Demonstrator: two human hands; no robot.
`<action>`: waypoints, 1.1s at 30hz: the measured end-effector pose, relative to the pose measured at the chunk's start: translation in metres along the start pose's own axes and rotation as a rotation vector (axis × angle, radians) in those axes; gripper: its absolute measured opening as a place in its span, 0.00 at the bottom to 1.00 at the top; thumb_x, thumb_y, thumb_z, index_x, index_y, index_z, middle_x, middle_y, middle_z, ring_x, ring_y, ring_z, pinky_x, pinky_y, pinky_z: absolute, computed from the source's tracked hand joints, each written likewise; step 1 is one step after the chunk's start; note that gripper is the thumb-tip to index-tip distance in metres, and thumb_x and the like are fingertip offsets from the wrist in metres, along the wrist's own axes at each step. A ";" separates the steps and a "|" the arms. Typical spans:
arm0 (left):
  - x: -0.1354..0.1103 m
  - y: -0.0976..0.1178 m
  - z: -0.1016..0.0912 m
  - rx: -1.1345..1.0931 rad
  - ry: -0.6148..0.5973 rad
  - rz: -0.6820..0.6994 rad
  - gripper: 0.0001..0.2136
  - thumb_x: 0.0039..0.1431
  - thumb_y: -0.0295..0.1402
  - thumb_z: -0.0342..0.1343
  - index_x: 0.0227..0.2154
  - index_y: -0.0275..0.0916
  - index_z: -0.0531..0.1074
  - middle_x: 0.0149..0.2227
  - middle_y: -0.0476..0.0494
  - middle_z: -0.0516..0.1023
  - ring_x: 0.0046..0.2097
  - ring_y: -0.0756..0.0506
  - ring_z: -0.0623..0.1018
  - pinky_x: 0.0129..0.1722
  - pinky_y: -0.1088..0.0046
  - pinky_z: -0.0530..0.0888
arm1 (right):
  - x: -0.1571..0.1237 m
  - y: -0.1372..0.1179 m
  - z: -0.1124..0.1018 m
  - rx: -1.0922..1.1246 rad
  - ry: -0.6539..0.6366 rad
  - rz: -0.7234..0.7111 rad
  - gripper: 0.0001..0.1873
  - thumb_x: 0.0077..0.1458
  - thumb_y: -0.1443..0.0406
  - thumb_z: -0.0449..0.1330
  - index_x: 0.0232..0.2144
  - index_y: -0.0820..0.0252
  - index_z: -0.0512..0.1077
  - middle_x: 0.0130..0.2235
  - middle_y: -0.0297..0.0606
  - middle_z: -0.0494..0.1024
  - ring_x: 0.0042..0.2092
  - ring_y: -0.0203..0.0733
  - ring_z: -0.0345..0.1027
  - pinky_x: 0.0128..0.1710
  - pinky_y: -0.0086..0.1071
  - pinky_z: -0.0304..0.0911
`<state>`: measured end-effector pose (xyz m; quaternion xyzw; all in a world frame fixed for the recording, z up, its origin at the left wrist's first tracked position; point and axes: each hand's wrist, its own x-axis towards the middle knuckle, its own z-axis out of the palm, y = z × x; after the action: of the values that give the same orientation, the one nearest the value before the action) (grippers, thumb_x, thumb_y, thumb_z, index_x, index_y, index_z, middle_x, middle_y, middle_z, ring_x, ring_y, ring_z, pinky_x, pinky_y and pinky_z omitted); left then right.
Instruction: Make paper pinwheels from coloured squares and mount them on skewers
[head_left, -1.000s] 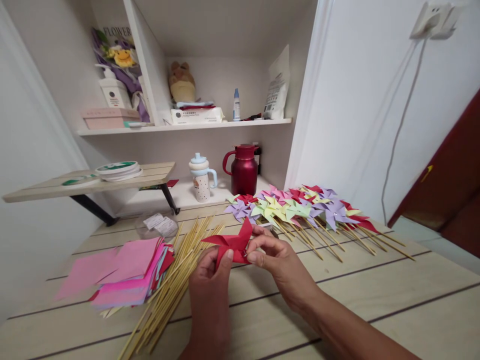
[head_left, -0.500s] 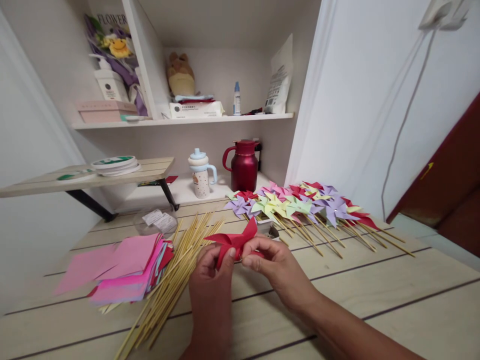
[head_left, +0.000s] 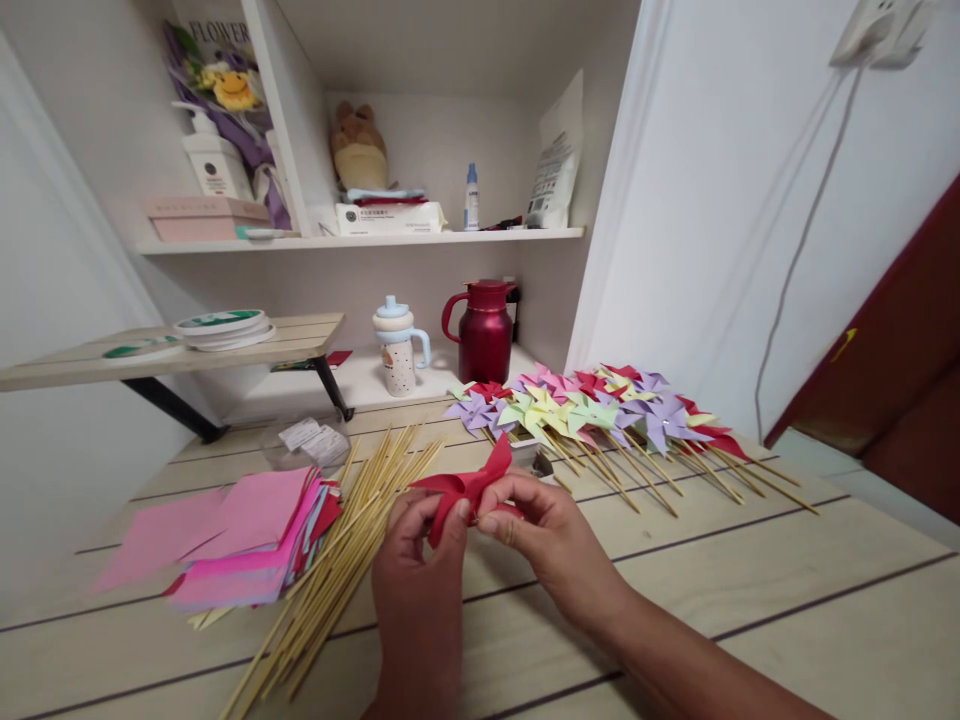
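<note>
A red paper pinwheel with folded blades is held up between both hands over the table. My left hand pinches its left side, thumb near the centre. My right hand is closed at the right side, thumb and index finger pressed together by the pinwheel's centre; a tiny pin-like bit seems to show at the fingertips, too small to make out. Left of my hands lie a bundle of thin wooden sticks and a stack of coloured paper squares. Finished pinwheels on sticks lie at the back right.
A clear round container with white packets stands behind the paper. A small box is partly hidden behind my right hand. Further back are a lidded cup, a red jug and a raised wooden stand.
The view has shifted slightly, so the scene sits a little further left. Both hands keep hold of the red pinwheel, with only a slight shift of the right fingertips.
</note>
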<state>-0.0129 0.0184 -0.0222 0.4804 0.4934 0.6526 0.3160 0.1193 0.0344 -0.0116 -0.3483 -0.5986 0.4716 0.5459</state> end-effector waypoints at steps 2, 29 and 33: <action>0.000 0.002 0.000 -0.010 0.009 -0.011 0.06 0.51 0.37 0.63 0.26 0.41 0.77 0.30 0.48 0.77 0.35 0.46 0.74 0.36 0.73 0.68 | 0.000 0.000 0.000 -0.004 0.002 -0.009 0.04 0.50 0.65 0.66 0.25 0.56 0.76 0.34 0.33 0.72 0.39 0.42 0.65 0.45 0.36 0.58; -0.001 0.002 0.004 -0.184 -0.012 -0.203 0.09 0.47 0.39 0.65 0.29 0.39 0.79 0.33 0.46 0.80 0.35 0.45 0.76 0.37 0.71 0.71 | -0.001 0.005 0.006 0.175 0.063 0.062 0.05 0.44 0.65 0.70 0.22 0.56 0.77 0.38 0.33 0.72 0.44 0.44 0.64 0.48 0.35 0.56; -0.003 0.001 0.005 -0.171 0.001 -0.183 0.09 0.47 0.38 0.66 0.29 0.39 0.79 0.34 0.46 0.80 0.34 0.46 0.76 0.35 0.72 0.71 | -0.002 0.006 0.005 0.158 0.038 0.057 0.04 0.48 0.65 0.68 0.24 0.56 0.76 0.32 0.32 0.71 0.38 0.41 0.63 0.44 0.34 0.56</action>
<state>-0.0073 0.0165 -0.0219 0.4045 0.4776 0.6611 0.4138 0.1144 0.0337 -0.0176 -0.3299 -0.5388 0.5262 0.5692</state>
